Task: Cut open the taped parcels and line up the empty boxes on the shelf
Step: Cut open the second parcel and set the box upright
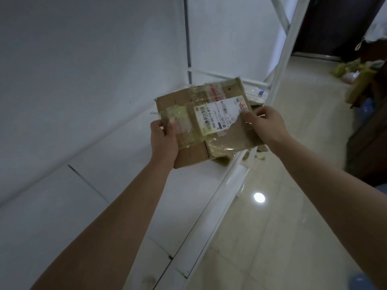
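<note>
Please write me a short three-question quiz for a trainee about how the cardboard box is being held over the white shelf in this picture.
1. True or false: the cardboard box is gripped by one hand only.
2. Which hand has its thumb on the white shipping label? A) left hand B) right hand C) neither
3. Fill in: the box is held above the white ___, and scraps of tape or card lie on the tiled floor beside it.

Key
1. False: both hands grip it, one at each end.
2. B: the right thumb presses on the label's torn end.
3. shelf
</note>
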The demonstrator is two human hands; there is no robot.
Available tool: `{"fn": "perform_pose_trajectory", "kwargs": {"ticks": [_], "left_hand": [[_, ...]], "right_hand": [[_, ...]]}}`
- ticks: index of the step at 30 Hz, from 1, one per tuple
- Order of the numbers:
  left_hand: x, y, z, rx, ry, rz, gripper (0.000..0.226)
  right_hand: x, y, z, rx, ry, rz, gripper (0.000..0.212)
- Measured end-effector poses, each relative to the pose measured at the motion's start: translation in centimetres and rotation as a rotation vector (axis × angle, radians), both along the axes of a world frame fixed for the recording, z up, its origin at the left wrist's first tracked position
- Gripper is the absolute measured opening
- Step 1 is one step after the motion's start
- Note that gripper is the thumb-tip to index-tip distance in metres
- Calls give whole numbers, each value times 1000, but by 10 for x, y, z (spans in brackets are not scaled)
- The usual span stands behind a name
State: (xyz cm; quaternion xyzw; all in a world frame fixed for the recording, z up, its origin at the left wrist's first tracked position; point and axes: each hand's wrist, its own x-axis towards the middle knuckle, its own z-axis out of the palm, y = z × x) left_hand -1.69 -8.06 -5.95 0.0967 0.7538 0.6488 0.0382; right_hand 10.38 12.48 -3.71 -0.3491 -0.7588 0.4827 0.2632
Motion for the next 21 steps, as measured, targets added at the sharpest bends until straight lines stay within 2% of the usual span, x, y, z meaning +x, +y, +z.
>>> {"fn": "perform_pose_trajectory", "kwargs": {"ticks": [6, 11, 16, 21], "left_hand": [[24, -76, -1, -73, 101, 91, 34], [69, -149, -13, -160, 120, 198, 35], [127, -218, -22, -240, 115, 305, 34], [167, -281, -23, -227, 97, 395, 32]], "right_hand": [[-11, -57, -3, -86, 64, 185, 50], [-2, -125, -30, 59, 43, 349, 43], [25, -186, -53, 71, 49, 486, 44], [41, -251, -50, 96, 29, 569, 42]]}}
